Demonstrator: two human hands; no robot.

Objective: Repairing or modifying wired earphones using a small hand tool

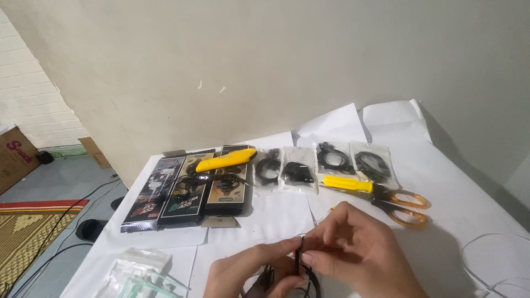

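Fingertips of our right hand (353, 248) are pinched together on a small black part (298, 259), held upright at the bottom edge of view; our left hand (248, 270) is closed on the black cable (309, 284) just beneath it, thumb and forefinger meeting the right hand's; what the part is we cannot quite tell, perhaps an earphone plug. Both hands hover low over the white paper-covered table (452, 198), wrists angled inward, fingers curled. A slip looks likeliest to us; the part is thin and held by tips only, so a tug on the cable could pull it free. Beyond lie orange-handled scissors (400, 205), a yellow screwdriver (349, 184), four clear bags of black cables (326, 164), a yellow utility knife (226, 160) on three dark boxes (185, 193), and clear packets (141, 273) at near left.
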